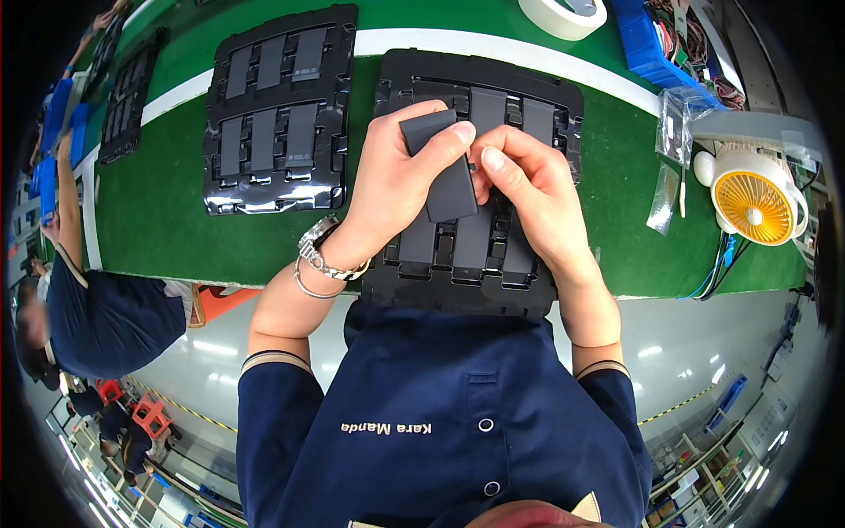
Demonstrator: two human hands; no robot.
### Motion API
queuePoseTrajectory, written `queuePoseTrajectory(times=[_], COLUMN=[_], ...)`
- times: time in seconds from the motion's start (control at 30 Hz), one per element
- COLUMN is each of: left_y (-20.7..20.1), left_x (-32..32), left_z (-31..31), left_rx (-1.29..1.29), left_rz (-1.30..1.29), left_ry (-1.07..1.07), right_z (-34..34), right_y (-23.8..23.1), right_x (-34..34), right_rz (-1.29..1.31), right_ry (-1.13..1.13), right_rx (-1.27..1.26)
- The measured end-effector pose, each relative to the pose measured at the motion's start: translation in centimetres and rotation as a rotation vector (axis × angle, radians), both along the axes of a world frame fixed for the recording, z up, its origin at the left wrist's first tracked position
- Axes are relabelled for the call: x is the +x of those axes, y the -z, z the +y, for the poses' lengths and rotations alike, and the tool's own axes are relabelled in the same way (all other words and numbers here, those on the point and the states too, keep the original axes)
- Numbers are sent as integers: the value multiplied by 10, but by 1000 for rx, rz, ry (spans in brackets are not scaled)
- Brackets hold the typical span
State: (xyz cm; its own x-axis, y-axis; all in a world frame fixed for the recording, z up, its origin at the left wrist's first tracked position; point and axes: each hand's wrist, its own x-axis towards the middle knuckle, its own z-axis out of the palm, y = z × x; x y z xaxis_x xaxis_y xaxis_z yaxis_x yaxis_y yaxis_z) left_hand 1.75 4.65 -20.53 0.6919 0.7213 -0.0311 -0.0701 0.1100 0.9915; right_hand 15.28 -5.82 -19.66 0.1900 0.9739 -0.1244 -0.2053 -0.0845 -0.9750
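My left hand is closed round a flat, dark grey rectangular block, thumb on its upper face. The block is tilted above a black moulded tray in front of me. At the block's right edge my right hand is pinched, thumb against forefinger. A tiny dark bit shows near those fingertips; what they grip is too small to make out. Several similar grey blocks lie in the tray's pockets, partly hidden by my hands.
Left of my tray, another black tray holds several grey blocks. A tape roll, a blue bin of wires, clear plastic bags and a small fan stand to the right. A co-worker is at the far left.
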Motion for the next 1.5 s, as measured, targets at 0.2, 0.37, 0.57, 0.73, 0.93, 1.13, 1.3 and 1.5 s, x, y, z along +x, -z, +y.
queuePoseTrajectory(times=[0.2, 0.37, 0.57, 0.73, 0.93, 1.13, 1.3, 1.5], left_y=[0, 3, -3, -5, -12, -7, -9, 8], left_x=[0, 0, -1, -1, 0, -1, -2, -5], left_z=[-1, 0, 0, 0, -3, 1, 3, 14], left_rx=[-30, -6, -57, -191, -163, 96, -77, 358], left_rz=[2, 12, -2, -105, -96, 37, 8, 167], left_ry=[10, 11, 47, 177, 252, 226, 245, 129], right_z=[-1, -3, -3, -1, -3, -5, 1, 18], right_y=[1, 1, -1, 1, 0, -3, 1, -7], right_x=[-1, -2, -4, 2, 6, 0, 6, 5], right_rz=[-8, -50, -73, 65, 53, -298, -41, -422], right_ry=[-10, 10, 32, 3, -53, 51, 26, 27], right_rx=[8, -1, -12, 36, -24, 27, 66, 147])
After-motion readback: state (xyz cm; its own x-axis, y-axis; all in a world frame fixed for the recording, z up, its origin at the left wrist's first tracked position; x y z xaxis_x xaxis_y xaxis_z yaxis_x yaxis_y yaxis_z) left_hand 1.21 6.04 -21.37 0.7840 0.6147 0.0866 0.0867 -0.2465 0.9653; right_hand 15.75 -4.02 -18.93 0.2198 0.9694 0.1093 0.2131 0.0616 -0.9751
